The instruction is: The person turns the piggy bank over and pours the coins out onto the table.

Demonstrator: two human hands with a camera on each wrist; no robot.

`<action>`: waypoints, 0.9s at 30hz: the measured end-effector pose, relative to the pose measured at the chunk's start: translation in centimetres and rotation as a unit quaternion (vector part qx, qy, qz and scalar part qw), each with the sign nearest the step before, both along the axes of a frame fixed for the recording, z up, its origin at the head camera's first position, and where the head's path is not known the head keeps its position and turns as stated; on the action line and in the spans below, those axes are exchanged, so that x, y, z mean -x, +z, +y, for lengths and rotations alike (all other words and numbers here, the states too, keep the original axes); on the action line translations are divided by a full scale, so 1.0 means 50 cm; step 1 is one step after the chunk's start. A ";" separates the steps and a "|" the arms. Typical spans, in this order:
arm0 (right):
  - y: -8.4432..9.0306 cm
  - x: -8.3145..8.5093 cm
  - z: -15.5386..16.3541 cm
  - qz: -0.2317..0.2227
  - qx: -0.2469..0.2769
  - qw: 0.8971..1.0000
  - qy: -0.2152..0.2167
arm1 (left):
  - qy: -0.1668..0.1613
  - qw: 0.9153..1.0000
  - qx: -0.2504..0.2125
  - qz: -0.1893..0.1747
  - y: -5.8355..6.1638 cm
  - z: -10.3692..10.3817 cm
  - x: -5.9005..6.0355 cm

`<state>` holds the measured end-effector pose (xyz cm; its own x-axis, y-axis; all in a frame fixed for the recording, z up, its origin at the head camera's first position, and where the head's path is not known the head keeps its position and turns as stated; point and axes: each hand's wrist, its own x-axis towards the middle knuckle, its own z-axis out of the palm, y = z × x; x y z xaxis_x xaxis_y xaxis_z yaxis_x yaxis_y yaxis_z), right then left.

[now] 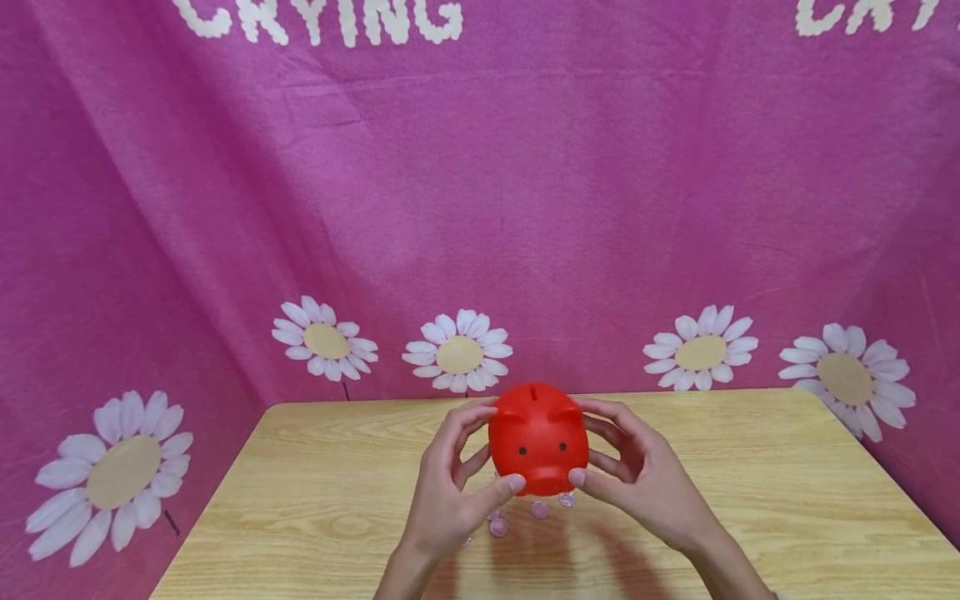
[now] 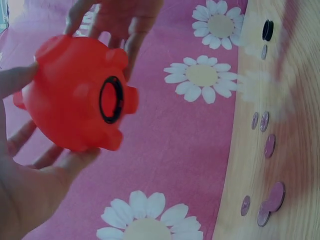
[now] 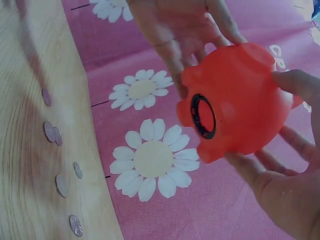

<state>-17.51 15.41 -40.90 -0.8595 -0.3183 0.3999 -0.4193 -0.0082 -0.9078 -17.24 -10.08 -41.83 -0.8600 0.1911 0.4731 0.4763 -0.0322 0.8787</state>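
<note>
A red piggy bank (image 1: 538, 442) is held up over the table, its snout and two black eyes toward me and a coin slot on top. My left hand (image 1: 453, 487) grips one side of it, thumb by the snout. On the other side my right hand (image 1: 648, 475) grips it in the same way. The wrist views show its underside, where a round hole with a black rim (image 3: 195, 116) sits among the stubby feet. Several coins (image 2: 270, 146) lie on the table below, some overlapping.
The light wooden table (image 1: 337, 475) reaches back to a pink cloth backdrop (image 1: 525, 208) printed with white daisies and lettering. A small black round piece (image 2: 268, 31) rests on the table close to one coin in the left wrist view.
</note>
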 end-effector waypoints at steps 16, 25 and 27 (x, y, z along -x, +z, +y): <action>-0.004 -0.003 -0.006 0.012 0.002 1.000 0.002 | -0.013 0.999 0.029 0.009 0.002 -0.011 0.006; -0.015 0.004 -0.011 0.131 0.042 0.990 0.019 | -0.061 0.992 0.006 0.108 0.007 -0.030 0.016; -0.019 0.007 -0.010 0.117 0.036 0.992 0.016 | -0.056 0.994 0.014 0.094 0.007 -0.031 0.016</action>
<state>-17.88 14.88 -41.86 -0.7297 -0.3078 0.6106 -0.6178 -0.0860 -0.7816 -18.04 -11.62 -41.50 -0.7293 0.2958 0.6170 0.6273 -0.0712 0.7755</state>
